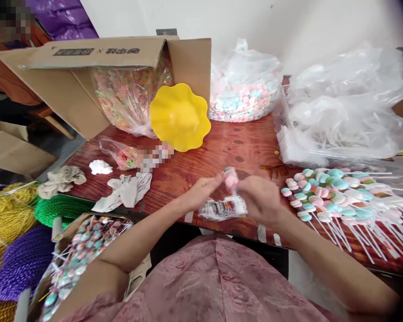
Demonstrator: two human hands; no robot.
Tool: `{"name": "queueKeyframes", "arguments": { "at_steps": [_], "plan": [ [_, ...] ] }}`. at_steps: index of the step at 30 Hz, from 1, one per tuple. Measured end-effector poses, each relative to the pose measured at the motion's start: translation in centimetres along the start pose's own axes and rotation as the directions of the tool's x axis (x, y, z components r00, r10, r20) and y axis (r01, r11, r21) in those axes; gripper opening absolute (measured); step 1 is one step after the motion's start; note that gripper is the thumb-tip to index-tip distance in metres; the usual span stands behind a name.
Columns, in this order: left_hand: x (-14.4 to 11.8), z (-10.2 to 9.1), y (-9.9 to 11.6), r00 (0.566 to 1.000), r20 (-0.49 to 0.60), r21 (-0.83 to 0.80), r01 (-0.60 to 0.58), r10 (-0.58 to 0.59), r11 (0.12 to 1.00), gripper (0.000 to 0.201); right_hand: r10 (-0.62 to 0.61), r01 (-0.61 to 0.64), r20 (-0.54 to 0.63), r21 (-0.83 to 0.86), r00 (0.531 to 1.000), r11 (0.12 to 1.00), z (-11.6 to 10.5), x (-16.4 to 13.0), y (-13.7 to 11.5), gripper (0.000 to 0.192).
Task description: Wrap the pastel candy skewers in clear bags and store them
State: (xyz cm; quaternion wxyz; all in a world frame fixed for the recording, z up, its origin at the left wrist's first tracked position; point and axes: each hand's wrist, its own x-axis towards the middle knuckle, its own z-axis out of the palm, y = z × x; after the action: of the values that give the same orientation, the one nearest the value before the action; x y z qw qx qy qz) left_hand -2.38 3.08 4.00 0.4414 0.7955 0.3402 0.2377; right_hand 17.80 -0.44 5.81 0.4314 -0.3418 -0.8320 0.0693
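Candy lollipop (230, 178), pink and soft-looking, sits pinched between my two hands just above the near edge of the surface (242, 147). My left hand (204, 190) closes its fingertips on the sweet from nine o'clock, and my right hand (260, 199) closes on it from three o'clock, so both are clamped on the same piece. A small clear printed wrapper (223, 209) hangs just below them, touching the fingers; I judge the step in hand to be sleeving the sweet into that bag. The frame is blurred here, so I cannot tell whether the candy is already inside. The next move, as I read it, calls for a steady hold on the stick and an open wrapper mouth.

At eight o'clock, below the surface, a carton of finished pieces (87, 246) stands beside coils of green cord (62, 208). At three o'clock, a heap of unwrapped lollipops (325, 192) lies with sticks pointing right. Crumpled cloths (126, 190) lie at ten o'clock. Further off, a yellow wavy bowl (179, 117) leans at twelve o'clock against a cardboard box (87, 76), with a bag of pastel candies (243, 96) at one o'clock.
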Motion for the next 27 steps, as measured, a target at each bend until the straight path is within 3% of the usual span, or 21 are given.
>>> {"name": "queueKeyframes", "arguments": {
  "at_steps": [2, 4, 6, 9, 11, 13, 15, 17, 18, 19, 20, 22, 23, 24, 25, 27],
  "plan": [
    [0.0, -0.6, 1.2, 0.997, 0.001, -0.337, 0.071, -0.075, 0.939, 0.076, -0.267, 0.285, 0.145, -0.127, 0.953, 0.950, 1.6, -0.9, -0.4, 0.022],
    [-0.2, -1.4, 2.2, 0.986, -0.042, -0.615, 0.102, -0.162, 0.782, 0.081, -0.340, 0.375, 0.189, -0.201, 0.921, 0.905, 2.9, -1.6, -0.4, 0.025],
    [-0.7, -2.1, 2.6, 0.965, -0.118, -0.716, 0.081, -0.234, 0.694, 0.075, -0.268, 0.298, 0.148, -0.254, 0.952, 0.920, 3.5, -1.8, -0.1, 0.026],
    [-1.9, -2.0, 2.5, 0.936, -0.180, -0.750, 0.068, -0.303, 0.658, 0.042, -0.169, 0.184, 0.081, -0.261, 0.982, 0.948, 3.2, -1.3, 0.3, 0.021],
    [-2.8, -1.1, 2.3, 0.948, -0.096, -0.782, 0.116, -0.303, 0.612, 0.053, -0.204, 0.210, 0.052, -0.239, 0.978, 0.948, 2.8, -0.9, 0.2, 0.017],
    [-3.8, 0.1, 2.1, 0.964, 0.095, -0.785, 0.226, -0.249, 0.577, 0.056, -0.245, 0.244, 0.025, -0.235, 0.969, 0.941, 2.7, -0.6, 0.2, 0.012],
    [-5.0, 1.1, 1.5, 0.957, 0.203, -0.709, 0.290, -0.207, 0.643, 0.037, -0.188, 0.183, -0.001, -0.214, 0.982, 0.960, 3.4, -0.6, 0.1, 0.009],
    [-6.4, 1.4, 0.5, 0.975, 0.057, -0.510, 0.215, -0.216, 0.833, 0.024, 0.034, -0.035, -0.005, -0.047, 0.999, 0.998, 4.7, -0.9, -0.5, 0.010],
    [-7.2, 1.3, -0.1, 0.977, -0.066, -0.329, 0.170, -0.203, 0.929, 0.023, 0.202, -0.205, 0.036, 0.109, 0.979, 0.973, 5.5, -1.2, -1.3, 0.010],
    [-8.3, 1.0, -0.6, 0.970, -0.182, -0.117, 0.141, -0.161, 0.983, 0.022, 0.351, -0.376, 0.137, 0.293, 0.926, 0.879, 6.4, -1.5, -2.3, 0.012],
    [-9.4, 0.6, -1.0, 0.961, -0.260, 0.094, 0.126, -0.098, 0.988, 0.022, 0.443, -0.522, 0.276, 0.463, 0.853, 0.717, 7.2, -1.8, -3.5, 0.015],
    [-11.9, -0.3, -1.5, 0.955, -0.297, 0.401, 0.110, 0.016, 0.909, 0.022, 0.407, -0.731, 0.609, 0.602, 0.681, 0.322, 8.7, -2.3, -6.1, 0.025],
    [-13.3, -0.7, -1.6, 0.961, -0.274, 0.490, 0.102, 0.042, 0.866, 0.022, 0.345, -0.779, 0.702, 0.599, 0.623, 0.186, 9.3, -2.5, -7.2, 0.030],
    [-14.8, -1.0, -1.8, 0.969, -0.246, 0.545, 0.106, 0.038, 0.832, 0.022, 0.286, -0.810, 0.760, 0.573, 0.583, 0.127, 9.7, -2.5, -8.0, 0.032],
    [-16.4, -1.4, -2.0, 0.973, -0.229, 0.575, 0.138, -0.003, 0.806, 0.022, 0.255, -0.815, 0.774, 0.560, 0.579, 0.150, 10.0, -2.5, -8.4, 0.031],
    [-20.2, -2.0, -2.5, 0.938, -0.266, 0.563, 0.339, -0.223, 0.754, 0.022, 0.243, -0.737, 0.710, 0.555, 0.661, 0.385, 9.9, -2.5, -8.2, 0.024]
  ]
}}
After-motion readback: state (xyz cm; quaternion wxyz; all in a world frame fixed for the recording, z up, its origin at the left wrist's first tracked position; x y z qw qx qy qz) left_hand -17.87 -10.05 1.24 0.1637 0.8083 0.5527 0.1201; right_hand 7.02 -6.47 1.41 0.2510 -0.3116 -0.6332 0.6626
